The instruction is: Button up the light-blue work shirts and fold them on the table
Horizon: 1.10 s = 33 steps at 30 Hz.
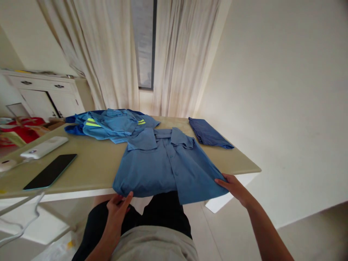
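A blue short-sleeved button-up shirt lies front up on the table, its collar toward the window and its hem hanging over the near edge. My left hand pinches the hem's left corner between thumb and fingers. At the opposite lower corner, my right hand grips the fabric, thumb on top and the other fingers partly hidden beneath. The hem's right half droops lower than its left half. Both short sleeves are spread near the collar.
Behind the shirt is a heap of blue clothes with yellow-green stripes. Folded dark blue garment lies at the table's far right. A black phone, a white device and a white cable are at the left.
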{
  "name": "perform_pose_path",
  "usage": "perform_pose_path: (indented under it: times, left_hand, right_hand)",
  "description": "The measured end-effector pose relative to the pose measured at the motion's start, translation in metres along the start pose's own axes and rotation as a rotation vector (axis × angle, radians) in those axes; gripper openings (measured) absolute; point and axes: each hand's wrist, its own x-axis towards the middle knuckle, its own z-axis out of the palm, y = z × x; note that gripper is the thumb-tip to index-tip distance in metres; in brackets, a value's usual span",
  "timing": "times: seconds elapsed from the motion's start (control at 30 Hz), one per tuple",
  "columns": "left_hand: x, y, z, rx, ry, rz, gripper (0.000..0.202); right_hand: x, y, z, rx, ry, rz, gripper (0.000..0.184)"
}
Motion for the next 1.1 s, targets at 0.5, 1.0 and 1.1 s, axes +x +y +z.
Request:
perform_pose_path:
  times: [0.5, 1.0, 1.1]
  left_hand:
    - [-0.046, 0.002, -0.119, -0.518, -0.19, -0.222, 0.071]
    - [0.156, 0.181, -0.053, -0.79, -0.151, 0.116, 0.033]
    - [0.154, 0.128, -0.069, -0.209, -0.031, 0.274, 0.055]
  right_hand:
    - [-0.063, 0.025, 0.018, 0.599, 0.038, 0.14, 0.051]
    - [0.188, -0.125, 0.036, 0.533, 0.4, -0.113, 0.028]
    - [0.178, -0.073, 0.036, 0.184, 0.535, -0.116, 0.029]
